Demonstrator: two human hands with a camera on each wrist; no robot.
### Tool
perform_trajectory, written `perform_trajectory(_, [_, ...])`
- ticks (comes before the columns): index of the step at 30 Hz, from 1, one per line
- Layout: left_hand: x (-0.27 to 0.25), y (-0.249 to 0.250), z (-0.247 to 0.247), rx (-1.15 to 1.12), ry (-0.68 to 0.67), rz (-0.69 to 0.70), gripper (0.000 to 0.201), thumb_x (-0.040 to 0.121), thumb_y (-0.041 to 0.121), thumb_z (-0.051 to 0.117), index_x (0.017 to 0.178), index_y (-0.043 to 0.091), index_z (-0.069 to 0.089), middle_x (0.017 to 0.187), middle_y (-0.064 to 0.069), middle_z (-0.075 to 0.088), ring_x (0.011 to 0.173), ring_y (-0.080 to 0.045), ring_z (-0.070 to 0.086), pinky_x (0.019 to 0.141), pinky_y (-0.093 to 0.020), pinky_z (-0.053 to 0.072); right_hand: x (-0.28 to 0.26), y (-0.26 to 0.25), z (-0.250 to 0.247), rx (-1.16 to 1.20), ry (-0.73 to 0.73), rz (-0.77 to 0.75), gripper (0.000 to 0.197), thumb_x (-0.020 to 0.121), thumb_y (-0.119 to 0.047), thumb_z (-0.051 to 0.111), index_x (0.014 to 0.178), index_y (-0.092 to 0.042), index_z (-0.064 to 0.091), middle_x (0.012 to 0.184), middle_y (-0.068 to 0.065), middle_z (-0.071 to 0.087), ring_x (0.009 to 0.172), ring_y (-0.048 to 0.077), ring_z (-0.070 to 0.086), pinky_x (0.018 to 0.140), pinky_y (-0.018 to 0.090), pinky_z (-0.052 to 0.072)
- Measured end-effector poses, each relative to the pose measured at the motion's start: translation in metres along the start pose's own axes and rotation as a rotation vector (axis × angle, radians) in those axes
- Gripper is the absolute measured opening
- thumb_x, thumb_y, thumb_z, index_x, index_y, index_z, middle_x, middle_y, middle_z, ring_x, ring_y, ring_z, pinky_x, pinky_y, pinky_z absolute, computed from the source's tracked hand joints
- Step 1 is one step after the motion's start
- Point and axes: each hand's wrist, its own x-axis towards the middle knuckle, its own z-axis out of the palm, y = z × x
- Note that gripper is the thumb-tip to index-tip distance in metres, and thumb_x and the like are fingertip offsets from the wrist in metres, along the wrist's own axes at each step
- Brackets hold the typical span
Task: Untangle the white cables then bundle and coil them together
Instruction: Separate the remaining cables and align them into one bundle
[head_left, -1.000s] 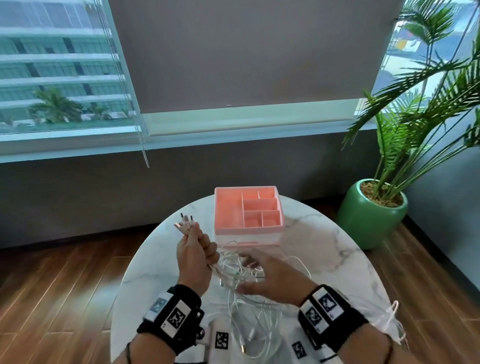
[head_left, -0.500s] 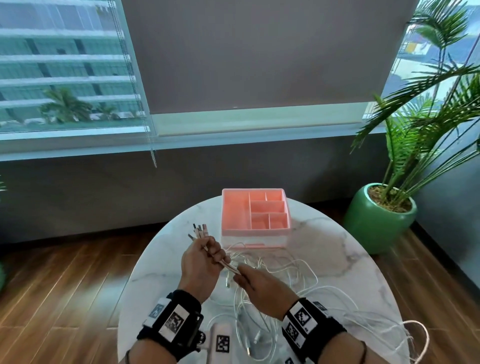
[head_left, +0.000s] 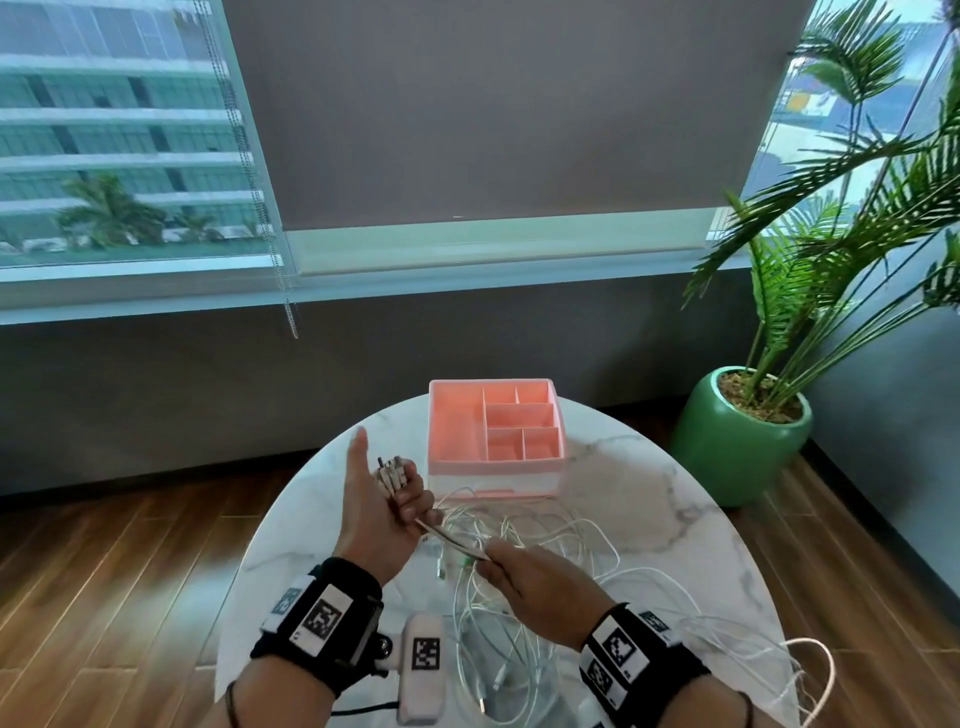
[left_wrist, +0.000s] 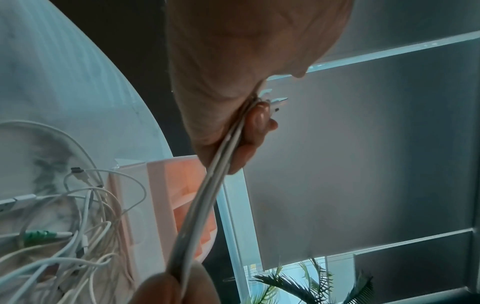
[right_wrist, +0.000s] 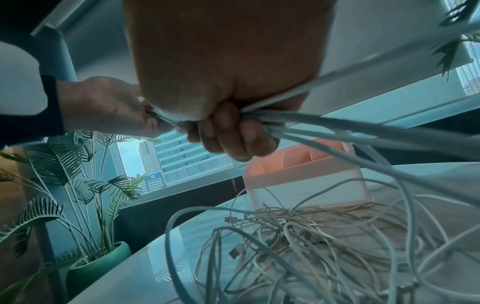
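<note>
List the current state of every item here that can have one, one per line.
left hand: grips the cable ends, connectors sticking out above the fist, thumb up.
right hand: fingers curled round the gathered strands.
white cables: one stretch taut between the hands, the rest tangled loose on the table.
pink organizer: upright, compartments empty.

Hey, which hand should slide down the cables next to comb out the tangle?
Probably the right hand. It already grips the cables just below the left hand, nearest the tangle on the table. The left hand holds the plug ends, anchoring them.
</note>
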Motion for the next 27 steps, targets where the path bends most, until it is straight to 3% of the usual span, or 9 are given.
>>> perform_trajectory(6, [0.003, -0.006, 0.003, 0.017, 0.064, 0.011, 0.035, 0.094, 0.027, 0.041, 0.061, 0.014, 0.04, 0.047, 0.002, 0.023, 0.038, -0.014, 0.021, 0.044, -0.026, 0.032, -0.001, -0.002, -0.004, 0.037, -0.031, 0.024, 0.035, 0.104, -0.05, 0.03, 0.095, -0.019, 0.045, 0.074, -0.001, 0.052, 0.07, 0.028, 0.056, 0.066, 0.04, 0.046])
perform_trajectory(10, [0.004, -0.006, 0.008, -0.019, 0.083, 0.04, 0.03, 0.09, 0.02, 0.039, 0.061, 0.016, 0.041, 0.048, 0.003, 0.024, 0.039, -0.013, 0.02, 0.044, -0.025, 0.029, 0.002, -0.014, -0.007, 0.067, -0.04, 0.011, 0.03, 0.103, -0.049, 0.035, 0.092, -0.022, 0.04, 0.075, -0.002, 0.051, 0.066, 0.024, 0.05, 0.063, 0.038, 0.041])
perform_trajectory(12, [0.003, -0.009, 0.012, -0.021, 0.108, 0.05, 0.035, 0.096, 0.026, 0.041, 0.062, 0.015, 0.042, 0.048, 0.003, 0.025, 0.038, -0.013, 0.022, 0.042, -0.024, 0.03, 0.006, -0.025, -0.006, 0.086, -0.026, -0.015, 0.028, 0.104, -0.046, 0.036, 0.098, -0.02, 0.042, 0.077, -0.003, 0.051, 0.067, 0.02, 0.047, 0.064, 0.037, 0.041])
perform_trajectory(14, [0.002, -0.011, 0.013, -0.046, 0.088, 0.068, 0.052, 0.101, 0.051, 0.044, 0.064, 0.014, 0.046, 0.049, 0.002, 0.029, 0.04, -0.014, 0.026, 0.045, -0.026, 0.035, 0.01, -0.034, -0.006, 0.149, -0.013, 0.005, 0.028, 0.105, -0.043, 0.034, 0.099, -0.019, 0.047, 0.077, -0.006, 0.052, 0.069, 0.018, 0.049, 0.069, 0.039, 0.044])
perform_trajectory(16, [0.0, -0.01, 0.012, -0.054, -0.023, 0.062, 0.065, 0.087, 0.075, 0.044, 0.073, 0.012, 0.053, 0.055, -0.001, 0.038, 0.046, -0.016, 0.036, 0.056, -0.032, 0.042, 0.012, -0.036, -0.007, 0.236, 0.01, 0.042, 0.027, 0.105, -0.041, 0.034, 0.091, -0.023, 0.048, 0.074, -0.011, 0.053, 0.067, 0.014, 0.051, 0.072, 0.04, 0.046])
perform_trajectory(17, [-0.002, -0.011, 0.011, -0.033, -0.089, 0.047, 0.067, 0.08, 0.077, 0.046, 0.082, 0.01, 0.056, 0.06, -0.002, 0.042, 0.05, -0.018, 0.042, 0.063, -0.035, 0.045, 0.013, -0.036, -0.009, 0.268, 0.023, 0.053, 0.027, 0.105, -0.04, 0.034, 0.089, -0.023, 0.048, 0.075, -0.01, 0.056, 0.068, 0.014, 0.052, 0.073, 0.042, 0.047])
perform_trajectory(20, [-0.005, -0.018, 0.007, 0.107, -0.174, 0.043, 0.046, 0.087, 0.05, 0.059, 0.101, 0.005, 0.056, 0.064, -0.002, 0.045, 0.059, -0.018, 0.052, 0.074, -0.038, 0.046, 0.017, -0.032, -0.014, 0.309, 0.027, 0.063, 0.027, 0.105, -0.037, 0.035, 0.096, -0.019, 0.054, 0.088, 0.002, 0.064, 0.08, 0.021, 0.059, 0.078, 0.045, 0.05])
perform_trajectory(23, [-0.002, -0.024, 0.004, 0.136, -0.135, 0.077, 0.021, 0.098, 0.026, 0.055, 0.089, 0.008, 0.055, 0.059, 0.001, 0.035, 0.052, -0.014, 0.042, 0.068, -0.035, 0.041, 0.021, -0.033, -0.015, 0.298, 0.006, 0.039, 0.027, 0.105, -0.037, 0.035, 0.099, -0.019, 0.054, 0.089, 0.003, 0.064, 0.081, 0.022, 0.059, 0.08, 0.045, 0.049])
perform_trajectory(27, [0.001, -0.018, 0.004, 0.094, -0.073, 0.118, 0.035, 0.108, 0.025, 0.042, 0.075, 0.013, 0.05, 0.057, 0.003, 0.028, 0.047, -0.012, 0.029, 0.049, -0.029, 0.039, 0.02, -0.024, -0.015, 0.126, -0.007, -0.015, 0.035, 0.105, -0.047, 0.033, 0.09, -0.019, 0.048, 0.077, 0.004, 0.057, 0.068, 0.023, 0.053, 0.068, 0.042, 0.045])
